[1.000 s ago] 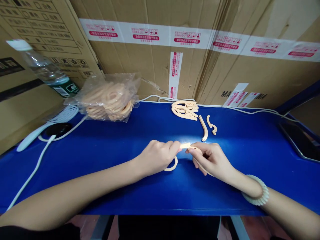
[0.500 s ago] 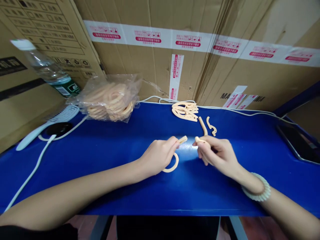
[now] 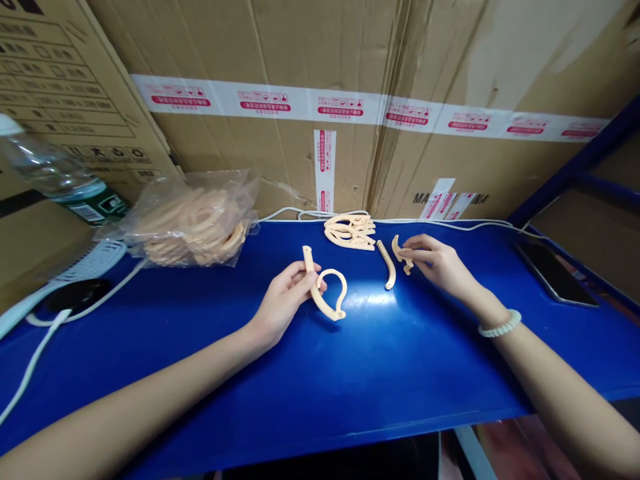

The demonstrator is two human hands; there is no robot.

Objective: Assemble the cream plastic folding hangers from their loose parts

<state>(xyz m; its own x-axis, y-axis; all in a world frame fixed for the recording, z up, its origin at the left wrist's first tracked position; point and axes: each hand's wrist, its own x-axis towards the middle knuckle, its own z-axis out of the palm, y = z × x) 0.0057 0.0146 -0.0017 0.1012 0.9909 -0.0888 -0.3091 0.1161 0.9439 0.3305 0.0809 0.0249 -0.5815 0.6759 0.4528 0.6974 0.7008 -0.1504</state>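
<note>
Looped beige piece (image 3: pixel 321 305) (smooth, slim) is gripped by left fingers (image 3: pixel 303 285); right fingers (image 3: pixel 419 255) pinch a seemingly wavy piece (image 3: pixel 398 251).

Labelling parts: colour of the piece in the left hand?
The piece is pale peach; best in the head view.

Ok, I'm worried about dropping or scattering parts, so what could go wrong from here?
The left hand holds the hooked piece along one side, so it might twist in that grip. The right hand is at a small curly piece, which could slip or get pushed askew. The curved bar lies close by and might get nudged.
</note>
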